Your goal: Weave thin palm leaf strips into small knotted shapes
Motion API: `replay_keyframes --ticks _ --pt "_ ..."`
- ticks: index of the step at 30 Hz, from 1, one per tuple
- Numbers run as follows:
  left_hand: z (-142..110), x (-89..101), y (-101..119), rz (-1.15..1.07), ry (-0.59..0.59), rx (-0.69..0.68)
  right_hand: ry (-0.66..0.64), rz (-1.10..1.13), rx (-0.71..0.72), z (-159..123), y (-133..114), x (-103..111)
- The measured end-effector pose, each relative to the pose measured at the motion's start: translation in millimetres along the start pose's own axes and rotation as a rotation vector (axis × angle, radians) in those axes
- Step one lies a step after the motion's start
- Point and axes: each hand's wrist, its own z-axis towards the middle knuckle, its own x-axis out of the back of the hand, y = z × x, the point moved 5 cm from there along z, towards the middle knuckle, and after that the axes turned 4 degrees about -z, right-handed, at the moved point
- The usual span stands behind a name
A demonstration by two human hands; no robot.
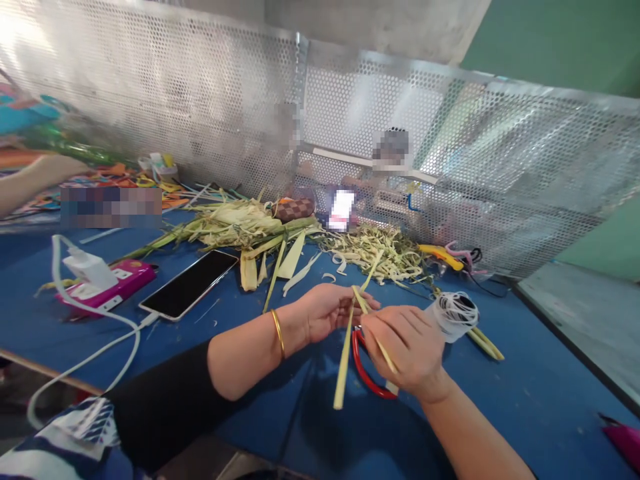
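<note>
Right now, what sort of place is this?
Probably a shared craft workshop: plant strips held and heaped over a blue worktable, a perforated metal divider, and another person's arm at the left edge.

The left hand (333, 310), with a gold bracelet (279, 333) at the wrist, grips pale green strips (344, 367) near the point where they cross; the right hand (407, 343) grips the same strips from the other side; one strip end hangs free between the hands; a red handle (375, 387), partly hidden by the right hand, lies on the blue table (525, 407); a bundle of white cord (453, 317) sits just beyond the right hand; a heap of curled strips (383, 257) lies ahead, before a perforated metal screen (350, 87); a phone (190, 285) with a white cable (95, 307) attached lies to the left.
</note>
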Motion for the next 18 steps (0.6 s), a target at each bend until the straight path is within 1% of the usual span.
replay_keyframes --ticks 2,5,8,11,13,16,18 --pt "0.4 2.4 3.9 0.018 -0.006 -0.021 -0.035 -0.053 0.069 -0.5 -4.7 -2.7" --pt "1.2 7.0 9.6 0.024 -0.005 -0.045 -0.141 -0.081 0.105 -1.9 -6.2 -11.8" --pt "1.2 10.0 14.8 -0.011 0.008 -0.063 -0.271 -0.029 0.112 -4.1 -5.4 -23.8" --pt "0.5 9.9 17.7 -0.05 0.008 -0.055 -0.34 0.058 0.106 -6.7 -5.6 -32.6" --pt "0.1 9.0 18.3 -0.059 0.012 -0.057 -0.32 0.112 0.053 -7.5 -4.2 -33.6" --pt "-0.2 5.9 16.1 -0.05 0.009 -0.091 -0.166 0.143 -0.106 -5.8 1.6 -24.7" --pt "-0.3 3.9 12.0 -0.033 0.029 -0.121 -0.069 0.101 -0.162 -3.3 2.2 -16.4"
